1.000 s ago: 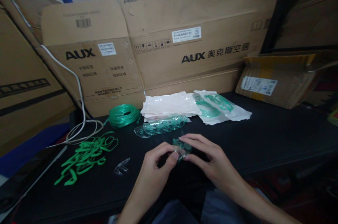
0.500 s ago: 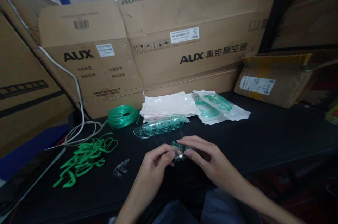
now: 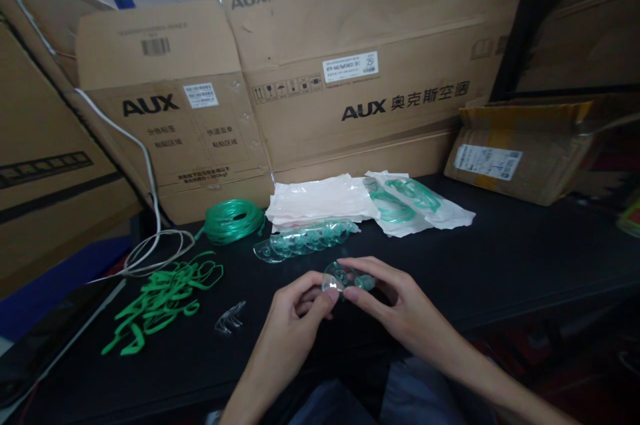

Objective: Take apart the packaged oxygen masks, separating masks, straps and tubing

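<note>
Between both hands, above the near part of the black table, is a clear green oxygen mask. My left hand pinches its left edge between thumb and fingers. On the other side, the thumb and fingers of my right hand grip the mask near its round connector. Beyond the hands lies a row of nested clear green masks. Several thin bent metal strips rest left of my left hand, near a heap of green elastic straps.
A coil of green tubing sits behind the straps beside a white cable. White pouches and bagged green tubing lie at the back. Large cardboard boxes stand behind, and a smaller taped carton is at right.
The mask has been turned in my hands, showing more of its clear face and the connector on the right. My fingers have shifted slightly on it.
</note>
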`<action>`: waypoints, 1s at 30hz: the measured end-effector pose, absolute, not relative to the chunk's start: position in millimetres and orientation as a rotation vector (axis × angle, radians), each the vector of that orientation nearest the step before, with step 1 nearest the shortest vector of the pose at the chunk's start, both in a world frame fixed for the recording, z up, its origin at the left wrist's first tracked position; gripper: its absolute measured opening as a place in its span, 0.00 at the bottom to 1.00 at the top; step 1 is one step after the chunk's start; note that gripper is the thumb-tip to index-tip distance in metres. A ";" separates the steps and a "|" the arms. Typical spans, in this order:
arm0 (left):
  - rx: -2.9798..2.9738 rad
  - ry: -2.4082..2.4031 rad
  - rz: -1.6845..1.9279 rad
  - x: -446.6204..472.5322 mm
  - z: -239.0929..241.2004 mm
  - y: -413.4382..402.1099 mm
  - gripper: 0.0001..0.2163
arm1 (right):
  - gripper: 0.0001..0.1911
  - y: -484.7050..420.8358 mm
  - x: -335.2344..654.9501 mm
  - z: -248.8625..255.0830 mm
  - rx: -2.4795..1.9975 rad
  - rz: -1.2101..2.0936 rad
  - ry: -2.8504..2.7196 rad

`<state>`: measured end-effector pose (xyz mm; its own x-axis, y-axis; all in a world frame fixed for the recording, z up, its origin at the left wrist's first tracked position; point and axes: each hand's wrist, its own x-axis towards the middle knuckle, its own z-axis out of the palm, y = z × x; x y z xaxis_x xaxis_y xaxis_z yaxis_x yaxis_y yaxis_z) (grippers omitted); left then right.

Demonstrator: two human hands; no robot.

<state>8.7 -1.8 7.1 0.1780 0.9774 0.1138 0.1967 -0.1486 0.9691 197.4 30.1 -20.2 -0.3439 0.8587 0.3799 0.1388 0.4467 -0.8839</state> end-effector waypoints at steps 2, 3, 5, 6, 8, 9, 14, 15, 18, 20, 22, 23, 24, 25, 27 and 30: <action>1.557 1.205 1.072 8.8 8.5 -2.1 0.11 | 0.18 29.8 198.3 -20.8 -0.834 0.954 -1.771; 1.564 1.223 1.069 8.9 9.0 -2.0 0.11 | 0.18 29.4 198.9 -21.3 -0.823 0.941 -1.775; 1.557 1.238 1.060 9.1 8.9 -1.6 0.12 | 0.19 28.3 200.2 -22.3 -0.803 0.919 -1.784; 1.547 1.236 1.055 9.1 8.2 -1.2 0.13 | 0.19 27.9 200.6 -22.7 -0.796 0.913 -1.788; 1.533 1.230 1.041 8.9 5.4 -0.6 0.13 | 0.20 27.1 200.9 -22.7 -0.780 0.903 -1.790; 1.531 1.231 1.032 8.6 3.6 -0.4 0.14 | 0.20 26.9 200.8 -22.5 -0.772 0.898 -1.788; 1.534 1.271 0.982 5.8 -3.3 -0.6 0.17 | 0.19 26.0 200.1 -20.2 -0.763 0.911 -1.775; 1.535 1.269 0.976 5.3 -3.2 -0.8 0.18 | 0.19 25.8 200.1 -19.9 -0.767 0.915 -1.770; 1.535 1.244 0.984 5.2 -0.3 -1.3 0.18 | 0.18 25.6 200.0 -19.2 -0.777 0.935 -1.751; 1.527 1.219 0.992 6.0 2.4 -1.8 0.18 | 0.18 26.0 199.5 -18.7 -0.788 0.968 -1.735; 1.514 1.199 0.994 7.2 4.5 -2.5 0.18 | 0.17 26.4 199.0 -18.0 -0.804 1.002 -1.719; 1.508 1.196 0.989 7.7 5.0 -2.8 0.19 | 0.17 26.6 198.8 -17.7 -0.812 1.013 -1.714; 1.503 1.199 0.985 8.2 5.2 -3.0 0.19 | 0.17 26.8 198.6 -17.4 -0.818 1.019 -1.711; 1.498 1.205 0.979 8.5 5.2 -3.1 0.19 | 0.17 26.9 198.6 -17.1 -0.824 1.022 -1.711; 1.486 1.213 0.973 8.7 4.6 -3.0 0.20 | 0.17 27.3 198.6 -16.6 -0.831 1.019 -1.719; 1.471 1.206 0.982 8.4 4.1 -2.7 0.19 | 0.16 27.8 198.8 -16.0 -0.837 1.018 -1.744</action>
<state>8.4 -2.7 4.1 0.1879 0.9821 0.0109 0.2100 -0.0510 0.9764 198.8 27.8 -16.0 -0.3459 0.8622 0.3701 0.1018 0.4266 -0.8987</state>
